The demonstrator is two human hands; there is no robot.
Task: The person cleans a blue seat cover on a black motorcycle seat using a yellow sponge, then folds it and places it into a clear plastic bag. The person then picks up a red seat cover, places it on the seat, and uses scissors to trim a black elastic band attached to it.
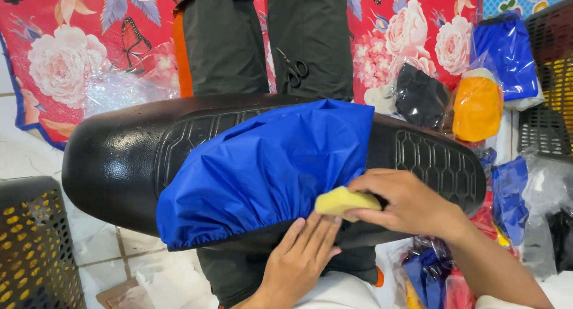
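Right hand (406,203): fingers pinch a yellow sponge (342,201) at the lower centre of the frame.
Left hand (301,258): flat, unclenched, pressing the blue cover's (268,165) elastic hem.
Seat (113,160): black, glossy, spanning the frame's middle, half sheathed.
Risk: the taut hem could snap off the seat edge if the pressing palm slackens; scissors (293,70) lie upper centre.

The left hand (300,258) comes up from the near edge, palm down, fingers straight and close together, pointing far and slightly right. The right hand (401,203) reaches in from the near right, forearm bare, fingers curled in a pinch, just beside the left fingertips.
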